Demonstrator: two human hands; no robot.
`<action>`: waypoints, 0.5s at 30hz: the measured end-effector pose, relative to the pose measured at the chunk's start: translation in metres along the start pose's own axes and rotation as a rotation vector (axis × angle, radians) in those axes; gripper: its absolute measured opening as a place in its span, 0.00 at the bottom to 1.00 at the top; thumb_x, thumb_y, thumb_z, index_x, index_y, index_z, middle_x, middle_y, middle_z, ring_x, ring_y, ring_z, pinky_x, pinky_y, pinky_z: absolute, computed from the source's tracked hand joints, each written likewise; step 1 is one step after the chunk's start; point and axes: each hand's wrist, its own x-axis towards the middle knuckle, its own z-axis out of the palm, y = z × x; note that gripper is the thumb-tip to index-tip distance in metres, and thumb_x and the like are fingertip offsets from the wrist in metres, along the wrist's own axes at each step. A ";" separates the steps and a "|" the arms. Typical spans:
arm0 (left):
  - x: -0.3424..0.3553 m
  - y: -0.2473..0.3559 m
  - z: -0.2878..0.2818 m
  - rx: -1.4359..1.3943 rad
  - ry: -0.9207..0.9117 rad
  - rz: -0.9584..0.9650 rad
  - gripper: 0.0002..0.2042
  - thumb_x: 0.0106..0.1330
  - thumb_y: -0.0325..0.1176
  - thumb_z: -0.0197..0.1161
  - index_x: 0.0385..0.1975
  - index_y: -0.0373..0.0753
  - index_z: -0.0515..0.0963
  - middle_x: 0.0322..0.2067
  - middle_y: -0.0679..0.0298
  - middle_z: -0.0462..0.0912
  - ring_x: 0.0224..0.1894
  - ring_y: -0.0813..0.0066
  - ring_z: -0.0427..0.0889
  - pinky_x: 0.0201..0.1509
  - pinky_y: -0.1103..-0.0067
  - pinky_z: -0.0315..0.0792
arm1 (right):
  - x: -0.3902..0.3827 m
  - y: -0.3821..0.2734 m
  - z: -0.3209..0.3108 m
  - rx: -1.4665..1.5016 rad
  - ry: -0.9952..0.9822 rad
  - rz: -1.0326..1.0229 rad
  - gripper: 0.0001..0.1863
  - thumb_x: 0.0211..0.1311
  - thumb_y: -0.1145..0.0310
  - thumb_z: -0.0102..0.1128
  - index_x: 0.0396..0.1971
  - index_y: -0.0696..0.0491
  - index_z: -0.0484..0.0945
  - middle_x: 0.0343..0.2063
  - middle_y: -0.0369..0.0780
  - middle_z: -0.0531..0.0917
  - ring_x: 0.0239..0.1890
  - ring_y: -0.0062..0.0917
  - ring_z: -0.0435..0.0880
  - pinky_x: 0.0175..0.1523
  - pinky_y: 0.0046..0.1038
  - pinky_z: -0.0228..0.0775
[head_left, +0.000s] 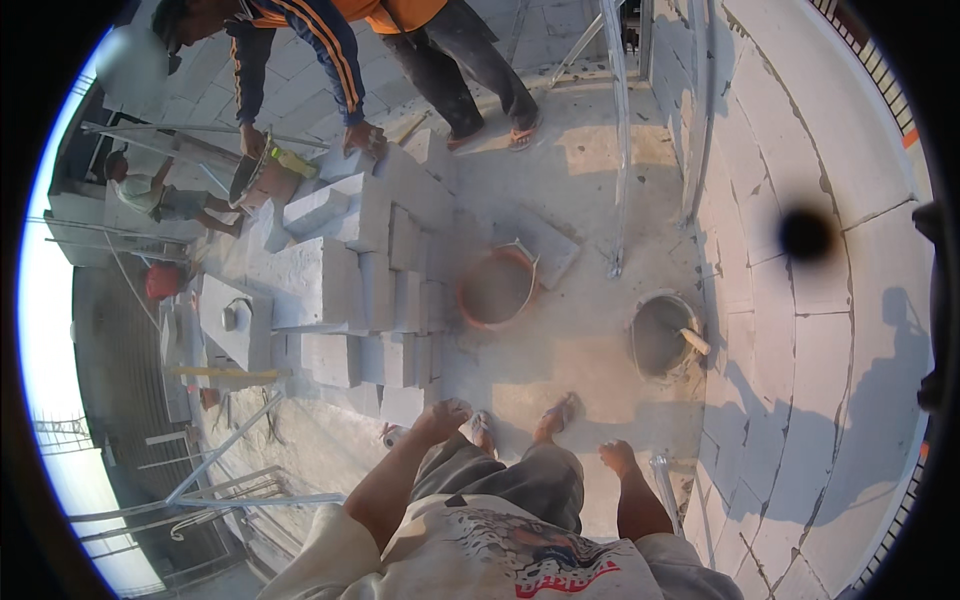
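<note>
My left hand (443, 420) is raised in front of my left thigh, its fingers curled in with nothing visible in them. It is nearest to the stack of pale blocks (322, 280). My right hand (618, 457) hangs at my right side, fingers loosely apart and holding nothing I can see. Ahead of my feet stands an orange-rimmed bucket (490, 326) with grey contents. Farther right, by the wall, is a pale bucket (637, 345) of grey mix. A light-coloured handle (696, 342) leans over its rim.
Beyond the stack, a co-worker (340, 50) bends with one hand on a block and the other at a bucket (272, 186). Another person (150, 190) is farther left. Metal props (616, 150) stand ahead, near the block wall (800, 380) on my right.
</note>
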 end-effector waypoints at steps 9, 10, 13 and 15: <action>-0.006 -0.079 0.000 -0.012 0.196 0.208 0.18 0.62 0.49 0.57 0.39 0.40 0.81 0.36 0.44 0.82 0.40 0.45 0.82 0.42 0.60 0.73 | 0.033 0.091 -0.135 -0.309 0.366 -0.453 0.12 0.56 0.65 0.63 0.32 0.59 0.82 0.21 0.42 0.83 0.20 0.34 0.84 0.22 0.34 0.72; -0.007 -0.090 0.001 0.033 0.222 0.240 0.18 0.61 0.49 0.58 0.39 0.40 0.81 0.37 0.43 0.82 0.40 0.45 0.82 0.42 0.60 0.73 | 0.027 0.077 -0.149 -0.031 0.393 -0.340 0.12 0.56 0.65 0.63 0.32 0.60 0.81 0.20 0.43 0.82 0.20 0.34 0.83 0.22 0.34 0.72; -0.013 -0.123 0.007 0.040 0.251 0.186 0.15 0.66 0.45 0.57 0.37 0.40 0.82 0.33 0.50 0.84 0.40 0.45 0.83 0.45 0.61 0.77 | -0.014 0.009 -0.187 0.253 0.472 -0.172 0.13 0.56 0.65 0.62 0.32 0.61 0.80 0.19 0.45 0.81 0.19 0.34 0.82 0.23 0.35 0.72; -0.014 -0.143 0.013 -0.051 0.297 -0.021 0.17 0.63 0.46 0.58 0.37 0.37 0.83 0.37 0.47 0.84 0.43 0.43 0.82 0.48 0.61 0.76 | -0.049 -0.045 -0.188 0.390 0.543 -0.119 0.13 0.56 0.63 0.59 0.31 0.59 0.81 0.19 0.49 0.83 0.17 0.34 0.82 0.23 0.36 0.71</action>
